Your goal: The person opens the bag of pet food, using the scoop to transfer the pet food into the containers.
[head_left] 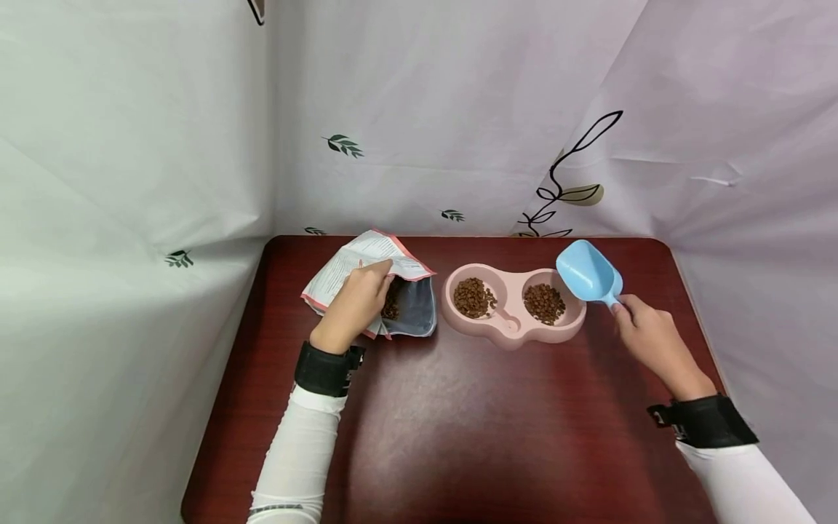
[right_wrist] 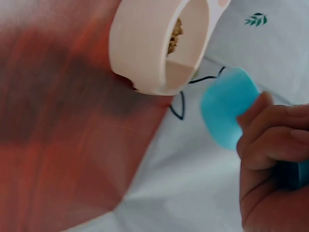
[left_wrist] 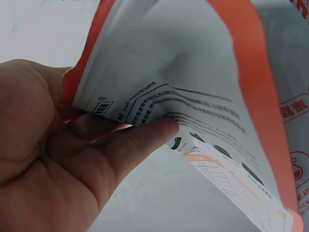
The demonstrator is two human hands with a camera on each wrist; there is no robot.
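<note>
On the left, my left hand pinches the top edge of a white pet-food bag with red trim. The bag lies on its side with its mouth towards the right, and brown kibble shows inside. The left wrist view shows the printed bag edge between thumb and fingers. My right hand grips the handle of a light blue scoop, its bowl without visible kibble. The scoop is held above the right end of a pink double bowl. Kibble lies in both of its compartments.
The dark red-brown table has rounded corners. White cloth with leaf prints hangs behind it and along both sides. The bag and double bowl stand side by side near the back edge.
</note>
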